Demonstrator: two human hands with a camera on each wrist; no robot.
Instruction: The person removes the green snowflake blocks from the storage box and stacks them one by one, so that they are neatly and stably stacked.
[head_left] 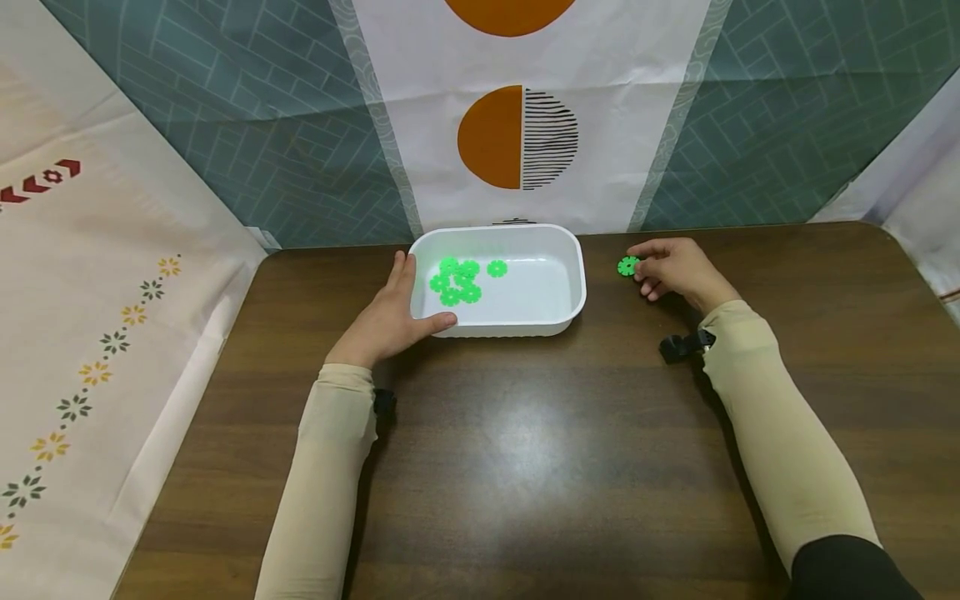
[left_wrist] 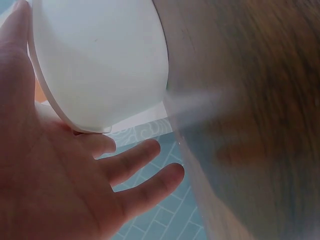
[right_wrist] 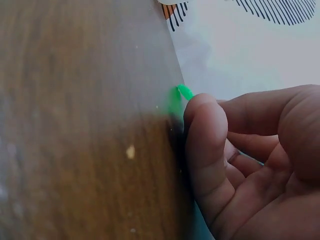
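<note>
A white plastic tub [head_left: 517,321] stands at the back of the table, with several green notched discs [head_left: 470,293] lying in its left half. Spread around the tub's left end is my left hand [head_left: 384,323], its thumb on the front rim and its straight fingers along the left side. In the left wrist view the left hand [left_wrist: 65,175] touches the rim while the lower fingers extend free. Right of the tub, my right hand [head_left: 678,271] pinches one green notched disc [head_left: 627,266] between thumb and forefinger. Only the disc's edge [right_wrist: 185,92] shows in the right wrist view, close over the tabletop.
The brown wooden table [head_left: 525,467] reaches back to a patterned cloth [head_left: 300,125] hanging behind it. A white embroidered cloth [head_left: 150,375] borders the left side. A small pale speck [right_wrist: 130,152] lies on the wood near the right hand.
</note>
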